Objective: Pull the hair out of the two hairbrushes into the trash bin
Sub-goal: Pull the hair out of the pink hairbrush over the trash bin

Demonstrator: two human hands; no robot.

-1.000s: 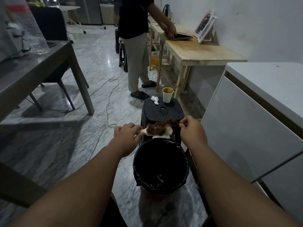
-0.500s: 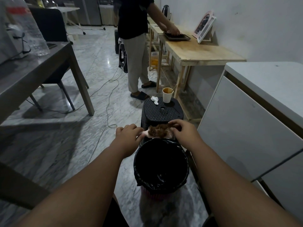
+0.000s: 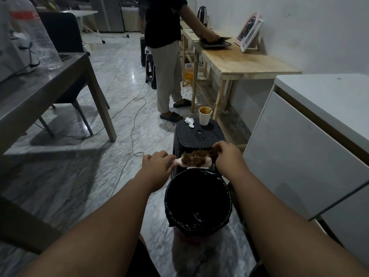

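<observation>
A pink hairbrush lies level above the far rim of the trash bin, which is lined with a black bag. My left hand is closed around the brush's handle. Brown hair is matted over the bristles. My right hand pinches the right end of that hair clump. Only one hairbrush shows; a second one is not in view.
A black plastic stool just behind the bin carries a paper cup and a crumpled tissue. A person stands at a wooden table. White cabinet at right, dark table at left, cables on floor.
My right hand moved in onto the brush head, then drew back to the right, gripping the end of the hair. The left hand and brush stayed nearly still.
</observation>
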